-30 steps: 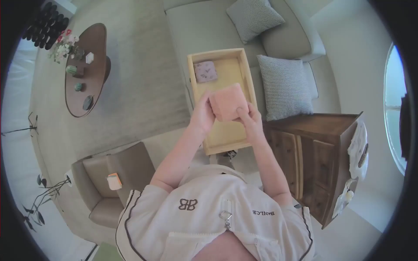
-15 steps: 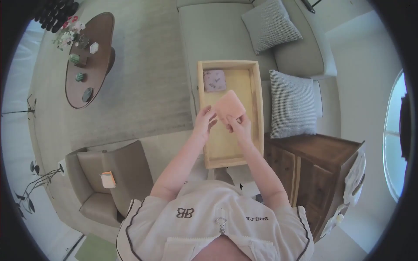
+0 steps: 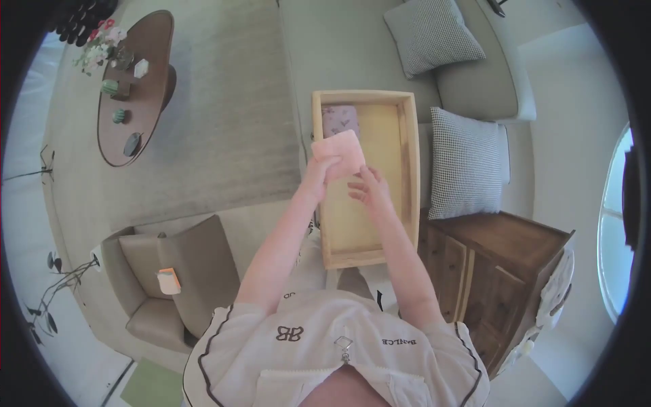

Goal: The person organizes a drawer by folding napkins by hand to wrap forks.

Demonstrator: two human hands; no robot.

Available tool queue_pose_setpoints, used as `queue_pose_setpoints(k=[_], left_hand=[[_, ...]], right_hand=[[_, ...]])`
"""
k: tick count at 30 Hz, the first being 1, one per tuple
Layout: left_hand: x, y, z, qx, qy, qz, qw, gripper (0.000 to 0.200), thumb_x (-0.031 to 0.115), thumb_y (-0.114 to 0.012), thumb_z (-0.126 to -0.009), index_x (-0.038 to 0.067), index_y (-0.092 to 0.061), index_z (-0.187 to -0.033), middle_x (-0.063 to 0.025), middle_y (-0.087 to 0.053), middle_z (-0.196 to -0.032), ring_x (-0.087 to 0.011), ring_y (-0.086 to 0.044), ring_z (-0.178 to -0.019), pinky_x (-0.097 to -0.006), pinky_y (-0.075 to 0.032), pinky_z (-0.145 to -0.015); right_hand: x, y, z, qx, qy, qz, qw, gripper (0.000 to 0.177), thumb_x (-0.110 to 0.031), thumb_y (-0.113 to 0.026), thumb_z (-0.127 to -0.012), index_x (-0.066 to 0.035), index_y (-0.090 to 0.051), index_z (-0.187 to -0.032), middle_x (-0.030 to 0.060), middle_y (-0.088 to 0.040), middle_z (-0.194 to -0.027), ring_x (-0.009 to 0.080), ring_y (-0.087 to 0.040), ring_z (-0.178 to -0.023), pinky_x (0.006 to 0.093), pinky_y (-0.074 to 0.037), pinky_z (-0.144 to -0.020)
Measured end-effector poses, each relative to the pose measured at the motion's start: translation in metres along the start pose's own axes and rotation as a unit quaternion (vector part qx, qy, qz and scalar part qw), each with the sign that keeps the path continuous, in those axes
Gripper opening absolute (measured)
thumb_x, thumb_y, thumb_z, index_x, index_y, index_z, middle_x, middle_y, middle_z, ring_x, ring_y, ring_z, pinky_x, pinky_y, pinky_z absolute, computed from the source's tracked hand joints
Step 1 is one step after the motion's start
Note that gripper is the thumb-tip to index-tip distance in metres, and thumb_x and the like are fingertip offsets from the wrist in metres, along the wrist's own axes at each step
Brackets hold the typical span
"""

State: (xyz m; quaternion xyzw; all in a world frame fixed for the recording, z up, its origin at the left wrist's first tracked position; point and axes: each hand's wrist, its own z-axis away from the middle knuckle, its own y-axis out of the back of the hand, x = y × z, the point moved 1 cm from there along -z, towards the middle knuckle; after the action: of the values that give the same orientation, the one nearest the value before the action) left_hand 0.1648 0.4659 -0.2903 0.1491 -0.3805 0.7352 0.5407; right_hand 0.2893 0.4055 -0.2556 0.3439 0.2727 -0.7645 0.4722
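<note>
A pale pink folded cloth [image 3: 344,150] is held over the left part of a light wooden tray-like box [image 3: 371,259]. My left hand [image 3: 317,178] grips its lower left part, thumb lying on top. At the cloth's lower right corner, my right hand [image 3: 374,191] has its fingers apart, one fingertip touching or almost touching the edge. A folded mauve cloth [image 3: 341,117] with a dark print sits in the box's far left corner, partly covered from view by the pink one.
Beyond the box is a grey-green sofa [image 3: 339,47] with a checked cushion [image 3: 464,166]. A wooden cabinet [image 3: 488,271] stands at the right. At the left are a brown armchair [image 3: 196,271] holding a small orange-and-white item [image 3: 169,281], and an oval table [image 3: 146,88] with flowers.
The pink cloth has moved left and turned. My left hand now has its thumb over it, while my right hand has loosened from its face to its corner. The view has shifted slightly.
</note>
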Motion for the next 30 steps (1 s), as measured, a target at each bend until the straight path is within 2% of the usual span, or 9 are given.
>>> queue_pose_setpoints(k=[3,6,9,12,14,18,24,27,30], left_hand=[[-0.005,-0.004,-0.004,-0.038,0.032,-0.061,0.997,0.029,0.018,-0.061,-0.070,0.010,-0.056,-0.098,0.0003,-0.057,-0.089,-0.0113,-0.052,-0.086,-0.0240,-0.039,-0.075],[-0.006,-0.004,-0.005,-0.042,0.012,-0.069,0.997,0.045,0.025,-0.065,-0.074,0.009,-0.051,-0.114,-0.0011,-0.059,-0.104,-0.0098,-0.055,-0.092,-0.0223,-0.043,-0.076],[0.010,-0.010,0.020,0.025,-0.019,-0.099,0.995,0.013,0.023,-0.050,-0.071,0.019,-0.039,-0.077,0.0062,-0.040,-0.077,-0.0059,-0.039,-0.073,-0.0232,-0.031,-0.072],[-0.004,0.014,0.029,0.060,-0.013,-0.110,0.992,0.013,0.023,-0.050,-0.076,0.014,-0.055,-0.083,0.0026,-0.052,-0.076,-0.0061,-0.042,-0.064,-0.0206,-0.032,-0.061],[-0.014,0.031,0.036,0.058,-0.006,-0.091,0.994,0.030,0.026,-0.056,-0.078,0.009,-0.056,-0.102,-0.0041,-0.061,-0.088,-0.0107,-0.054,-0.077,-0.0220,-0.040,-0.062],[-0.027,0.066,0.045,0.072,0.029,-0.077,0.994,0.044,0.028,-0.059,-0.082,0.004,-0.050,-0.118,-0.0100,-0.062,-0.105,-0.0144,-0.061,-0.091,-0.0253,-0.047,-0.075],[-0.028,0.078,0.050,0.096,0.038,-0.056,0.993,0.036,0.025,-0.058,-0.084,0.006,-0.052,-0.114,-0.0102,-0.064,-0.103,-0.0170,-0.061,-0.092,-0.0271,-0.048,-0.079],[-0.031,0.078,0.049,0.091,0.042,-0.060,0.993,0.036,0.025,-0.056,-0.087,0.005,-0.050,-0.116,-0.0093,-0.063,-0.103,-0.0161,-0.060,-0.093,-0.0264,-0.047,-0.079],[-0.032,0.073,0.051,0.088,0.017,-0.059,0.994,0.035,0.021,-0.058,-0.084,0.004,-0.051,-0.114,-0.0100,-0.065,-0.097,-0.0132,-0.062,-0.082,-0.0229,-0.048,-0.069]], right_hand=[[0.013,0.007,-0.014,-0.028,-0.105,-0.083,0.991,0.028,-0.026,-0.067,-0.081,-0.009,-0.050,-0.095,0.0036,-0.058,-0.083,0.0092,-0.055,-0.059,0.0191,-0.043,-0.048],[0.014,0.006,-0.042,-0.018,-0.088,-0.135,0.987,0.013,-0.013,-0.066,-0.079,-0.009,-0.055,-0.085,-0.0011,-0.057,-0.069,0.0067,-0.054,-0.056,0.0167,-0.042,-0.048],[0.022,0.000,-0.087,0.040,-0.053,-0.218,0.974,0.014,-0.005,-0.067,-0.075,-0.006,-0.055,-0.083,0.0022,-0.058,-0.066,0.0083,-0.053,-0.057,0.0183,-0.045,-0.053],[0.033,-0.006,-0.130,0.068,-0.054,-0.239,0.967,0.018,-0.005,-0.068,-0.072,-0.004,-0.054,-0.083,0.0031,-0.058,-0.064,0.0083,-0.055,-0.056,0.0180,-0.048,-0.051],[0.039,-0.012,-0.147,0.066,-0.067,-0.250,0.964,0.020,-0.001,-0.067,-0.072,-0.002,-0.053,-0.086,0.0055,-0.059,-0.069,0.0114,-0.058,-0.061,0.0192,-0.052,-0.054],[0.042,-0.021,-0.156,0.073,-0.097,-0.238,0.964,0.016,-0.002,-0.067,-0.075,0.002,-0.056,-0.087,0.0075,-0.061,-0.073,0.0131,-0.060,-0.064,0.0204,-0.055,-0.060],[0.044,-0.020,-0.162,0.038,-0.108,-0.186,0.976,0.025,-0.006,-0.066,-0.075,0.000,-0.052,-0.095,0.0088,-0.061,-0.077,0.0153,-0.061,-0.067,0.0264,-0.057,-0.066],[0.057,-0.014,-0.166,0.061,-0.113,-0.137,0.982,0.035,-0.014,-0.070,-0.074,0.001,-0.053,-0.101,0.0101,-0.059,-0.085,0.0188,-0.060,-0.079,0.0312,-0.056,-0.075],[0.051,-0.005,-0.138,0.119,-0.081,-0.134,0.981,0.035,-0.022,-0.072,-0.073,-0.002,-0.056,-0.097,0.0092,-0.059,-0.078,0.0161,-0.059,-0.070,0.0282,-0.053,-0.063]])
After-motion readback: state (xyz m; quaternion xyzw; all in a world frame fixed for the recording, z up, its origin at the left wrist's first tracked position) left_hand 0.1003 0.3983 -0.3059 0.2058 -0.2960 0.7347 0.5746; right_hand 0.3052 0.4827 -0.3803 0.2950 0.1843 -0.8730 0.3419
